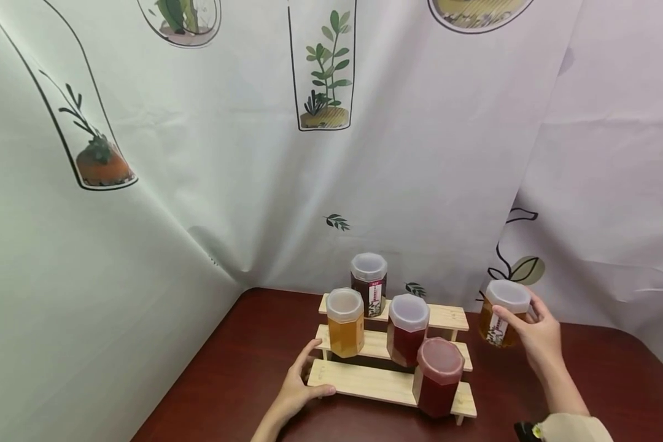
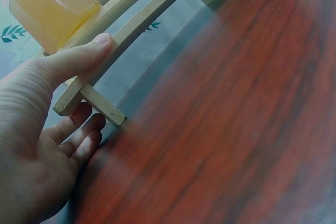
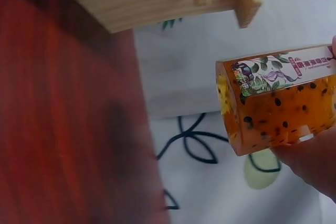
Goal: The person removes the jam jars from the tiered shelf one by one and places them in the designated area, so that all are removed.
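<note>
My right hand point(image 1: 540, 334) holds a jar point(image 1: 505, 313) of amber filling with a pale lid, right of a three-step wooden rack point(image 1: 376, 382). Black seeds and a printed label show on this jar point(image 3: 283, 98) in the right wrist view; its base is off the table. At the rack's left end, my left hand point(image 1: 295, 388) grips the lowest step. In the left wrist view, the left thumb point(image 2: 86, 56) lies over the step while the other fingers curl beneath it, by a short leg.
On the top step stands a dark jar point(image 1: 369, 285). The middle step carries a yellow jar point(image 1: 345, 325) and a dark red jar point(image 1: 407, 331). Another red jar point(image 1: 439, 377) stands on the lowest step's right. Behind the reddish-brown table point(image 1: 226, 362) hangs a printed cloth point(image 1: 243, 153).
</note>
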Action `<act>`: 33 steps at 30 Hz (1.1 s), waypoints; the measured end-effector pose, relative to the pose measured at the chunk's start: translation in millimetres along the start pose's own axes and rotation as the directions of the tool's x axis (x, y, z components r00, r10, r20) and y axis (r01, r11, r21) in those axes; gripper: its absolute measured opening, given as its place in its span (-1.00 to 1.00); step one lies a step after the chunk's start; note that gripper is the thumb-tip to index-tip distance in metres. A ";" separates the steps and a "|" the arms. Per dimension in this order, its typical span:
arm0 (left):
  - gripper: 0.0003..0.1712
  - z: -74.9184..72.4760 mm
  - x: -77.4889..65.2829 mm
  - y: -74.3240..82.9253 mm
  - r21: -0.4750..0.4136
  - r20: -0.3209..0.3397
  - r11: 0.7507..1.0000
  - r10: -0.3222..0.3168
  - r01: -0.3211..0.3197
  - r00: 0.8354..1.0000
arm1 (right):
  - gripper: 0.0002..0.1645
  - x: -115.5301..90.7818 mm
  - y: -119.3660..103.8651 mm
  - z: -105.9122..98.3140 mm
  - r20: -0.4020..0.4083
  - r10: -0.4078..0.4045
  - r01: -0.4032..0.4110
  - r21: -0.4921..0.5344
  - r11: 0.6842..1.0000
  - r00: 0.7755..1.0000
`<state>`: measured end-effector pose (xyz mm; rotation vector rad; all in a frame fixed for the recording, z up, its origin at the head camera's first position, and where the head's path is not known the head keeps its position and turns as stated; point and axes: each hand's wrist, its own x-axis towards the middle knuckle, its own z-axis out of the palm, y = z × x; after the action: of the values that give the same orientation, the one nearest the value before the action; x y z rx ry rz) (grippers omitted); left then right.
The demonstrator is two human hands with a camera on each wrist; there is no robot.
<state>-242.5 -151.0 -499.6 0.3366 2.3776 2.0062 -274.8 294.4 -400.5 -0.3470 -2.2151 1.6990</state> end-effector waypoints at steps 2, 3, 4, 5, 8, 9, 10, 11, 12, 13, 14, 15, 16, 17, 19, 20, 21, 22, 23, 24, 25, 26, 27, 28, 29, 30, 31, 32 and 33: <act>0.11 0.4 0.3 -0.5 0.005 0.000 1.000 0.002 -0.002 1.000 | -0.01 1.0 4.9 1.4 -0.011 0.015 -0.015 -0.016 1.000 1.000; 0.11 0.3 0.1 -0.7 0.008 0.003 1.000 0.004 -0.004 1.000 | -0.01 1.5 7.5 2.5 -0.020 0.026 -0.026 -0.007 1.000 0.999; 0.11 -0.1 0.0 -0.8 0.010 0.006 1.000 0.006 -0.006 1.000 | -0.02 2.2 10.2 4.1 -0.031 0.035 -0.034 0.023 0.999 0.999; 0.10 -0.9 -0.3 -1.0 0.014 0.010 1.000 0.006 -0.007 1.000 | -0.02 3.0 13.3 6.1 -0.039 0.038 -0.035 0.068 0.997 0.999; 0.10 -4.3 -1.6 -1.4 0.022 0.010 1.000 0.011 -0.011 1.000 | -0.03 4.1 22.0 13.0 -0.055 0.063 -0.052 0.188 0.981 0.996; 0.10 -5.4 -2.0 -1.5 0.024 0.010 1.000 0.013 -0.014 1.000 | -0.03 4.0 25.3 15.2 -0.055 0.072 -0.058 0.222 0.973 0.996; 0.10 -6.5 -2.2 -1.4 0.023 0.011 1.000 0.014 -0.014 1.000 | -0.02 3.7 28.6 17.1 -0.050 0.078 -0.063 0.252 0.966 0.996; 0.10 -7.3 -2.2 -1.5 0.020 0.011 1.000 0.013 -0.013 1.000 | -0.02 3.5 31.8 18.5 -0.044 0.085 -0.070 0.274 0.959 0.995; 0.10 -7.7 -2.2 -1.3 0.014 0.012 1.000 0.012 -0.013 1.000 | -0.02 3.2 34.6 19.4 -0.041 0.095 -0.080 0.286 0.955 0.995; 0.10 -7.8 -2.0 -0.9 0.008 0.014 1.000 0.008 -0.008 1.000 | -0.03 3.2 37.4 19.9 -0.037 0.102 -0.086 0.303 0.949 0.994; 0.10 -7.7 -1.7 -1.0 0.007 0.017 1.000 0.011 -0.011 1.000 | -0.04 3.3 40.1 20.1 -0.031 0.102 -0.086 0.324 0.942 0.994; 0.10 -7.5 -1.5 -0.9 0.004 0.017 1.000 0.009 -0.009 1.000 | -0.05 3.7 42.4 20.0 -0.026 0.102 -0.087 0.345 0.935 0.994; 0.09 -7.2 -1.5 -0.6 0.003 0.017 1.000 0.007 -0.007 1.000 | -0.07 4.3 44.2 19.7 -0.023 0.102 -0.087 0.363 0.928 0.995; 0.09 -6.8 -1.6 -0.4 0.001 0.014 1.000 0.005 -0.005 1.000 | -0.09 5.1 45.9 19.5 -0.017 0.100 -0.087 0.377 0.922 0.995; 0.09 -6.1 -1.8 -0.3 -0.001 0.010 1.000 -0.002 0.002 1.000 | -0.11 6.9 49.1 18.8 -0.003 0.090 -0.083 0.382 0.920 0.996; 0.10 -5.8 -1.8 -0.5 -0.001 0.010 1.000 -0.002 0.002 1.000 | -0.13 8.1 50.8 18.7 0.005 0.084 -0.080 0.382 0.921 0.996; 0.10 -5.5 -2.0 -0.4 -0.007 0.009 1.000 -0.006 0.006 1.000 | -0.13 9.1 52.5 18.5 0.010 0.079 -0.077 0.375 0.924 0.997; 0.11 -5.2 -2.0 -0.5 -0.011 0.010 1.000 -0.007 0.007 1.000 | -0.14 10.1 54.5 18.5 0.016 0.071 -0.072 0.370 0.926 0.997; 0.11 -4.8 -1.9 -0.5 -0.016 0.012 1.000 -0.010 0.010 1.000 | -0.15 10.8 56.7 18.3 0.023 0.062 -0.066 0.369 0.927 0.998; 0.11 -4.4 -1.8 -0.6 -0.017 0.013 1.000 -0.013 0.013 1.000 | -0.16 11.2 59.1 18.1 0.029 0.055 -0.062 0.372 0.926 0.998; 0.11 -4.0 -1.6 -0.7 -0.019 0.015 1.000 -0.014 0.014 1.000 | -0.18 11.4 61.6 17.9 0.034 0.046 -0.055 0.378 0.924 0.998; 0.11 -3.6 -1.4 -0.8 -0.016 0.016 1.000 -0.016 0.016 1.000 | -0.20 11.3 64.2 17.6 0.040 0.035 -0.048 0.389 0.920 0.999; 0.11 -3.1 -1.3 -0.6 -0.017 0.017 1.000 -0.019 0.019 1.000 | -0.21 11.3 66.6 17.3 0.047 0.022 -0.039 0.401 0.915 0.999; 0.11 -2.7 -1.1 -0.6 -0.011 0.017 1.000 -0.019 0.019 1.000 | -0.23 11.1 68.9 16.8 0.052 0.009 -0.030 0.409 0.912 0.999; 0.11 -2.2 -1.0 -0.4 -0.004 0.015 1.000 -0.019 0.019 1.000 | -0.23 10.9 70.8 16.3 0.060 -0.006 -0.020 0.417 0.909 0.998; 0.11 -1.7 -0.8 -0.3 0.000 0.014 1.000 -0.019 0.019 1.000 | -0.23 10.9 72.4 15.8 0.069 -0.018 -0.013 0.423 0.906 0.997; 0.11 -1.3 -0.6 -0.2 0.001 0.013 1.000 -0.016 0.016 1.000 | -0.24 11.1 73.4 15.5 0.077 -0.032 -0.004 0.424 0.906 0.997; 0.11 -0.9 -0.4 0.1 0.004 0.011 1.000 -0.014 0.014 1.000 | -0.23 11.6 74.1 15.2 0.084 -0.039 0.000 0.421 0.907 0.996; 0.11 -0.6 -0.2 0.4 0.001 0.010 1.000 -0.013 0.013 1.000 | -0.23 12.2 74.5 15.0 0.089 -0.040 -0.001 0.414 0.910 0.995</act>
<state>-242.3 -151.6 -499.2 0.3295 2.3688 1.9933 -292.5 305.2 -474.7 -0.1379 -1.8381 2.1499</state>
